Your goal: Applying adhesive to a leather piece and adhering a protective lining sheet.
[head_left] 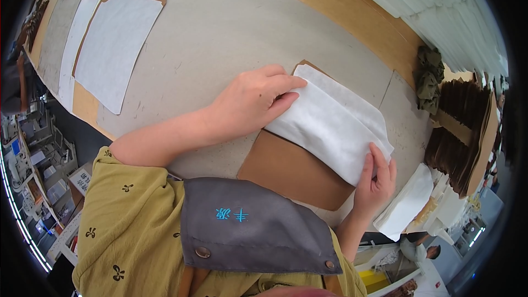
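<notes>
A brown cut fabric panel (294, 168) lies on the grey tabletop right in front of me. Over its far half rests a white sheet of interfacing (330, 118), its near part folded or raised so that the brown surface shows below it. My left hand (256, 99) pinches the sheet's left edge between thumb and forefinger. At the opposite end, my right hand (377, 180) grips the sheet's right corner, thumb and fingers closed on it. A narrow brown margin of the panel peeks out past the sheet at the far corner.
To the left lies another brown panel covered by a white sheet (115, 49). Stacked brown pieces (459, 132) stand at the right, beside dark green crumpled cloth (429, 80) and more white sheets (407, 201). Layered white material (440, 14) fills the far right. A person (418, 250) is beyond.
</notes>
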`<control>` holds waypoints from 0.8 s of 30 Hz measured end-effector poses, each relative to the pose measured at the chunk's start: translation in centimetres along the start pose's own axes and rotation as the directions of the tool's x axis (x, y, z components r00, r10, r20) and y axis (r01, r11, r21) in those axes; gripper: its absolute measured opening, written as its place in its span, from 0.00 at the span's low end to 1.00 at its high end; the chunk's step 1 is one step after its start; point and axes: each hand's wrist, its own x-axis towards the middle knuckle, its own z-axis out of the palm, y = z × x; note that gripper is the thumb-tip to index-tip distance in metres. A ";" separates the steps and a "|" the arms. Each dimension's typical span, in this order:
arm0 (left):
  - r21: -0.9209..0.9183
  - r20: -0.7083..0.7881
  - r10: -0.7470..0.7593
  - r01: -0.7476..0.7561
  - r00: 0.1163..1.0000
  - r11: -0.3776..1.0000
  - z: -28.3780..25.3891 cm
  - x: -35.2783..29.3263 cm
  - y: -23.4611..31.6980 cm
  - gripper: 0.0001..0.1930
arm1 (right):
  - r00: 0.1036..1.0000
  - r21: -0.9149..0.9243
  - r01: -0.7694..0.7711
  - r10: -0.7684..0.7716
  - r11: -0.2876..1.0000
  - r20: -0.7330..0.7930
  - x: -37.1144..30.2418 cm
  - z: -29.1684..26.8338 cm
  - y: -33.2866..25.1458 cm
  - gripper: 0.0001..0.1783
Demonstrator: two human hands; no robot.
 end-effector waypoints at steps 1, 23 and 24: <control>-0.001 -0.003 0.001 -0.001 1.000 1.000 0.0 0.0 0.0 0.12 | 1.000 0.000 0.000 0.000 1.000 0.001 0.0 0.0 0.0 0.12; 0.018 -0.001 -0.008 0.008 1.000 1.000 0.1 -0.2 -0.2 0.12 | 1.000 0.041 -0.008 0.008 0.999 0.001 0.1 0.7 0.5 0.12; 0.023 0.001 -0.006 0.006 1.000 1.000 0.1 -0.1 -0.2 0.12 | 1.000 0.041 -0.004 0.005 0.999 -0.002 0.1 0.7 0.5 0.12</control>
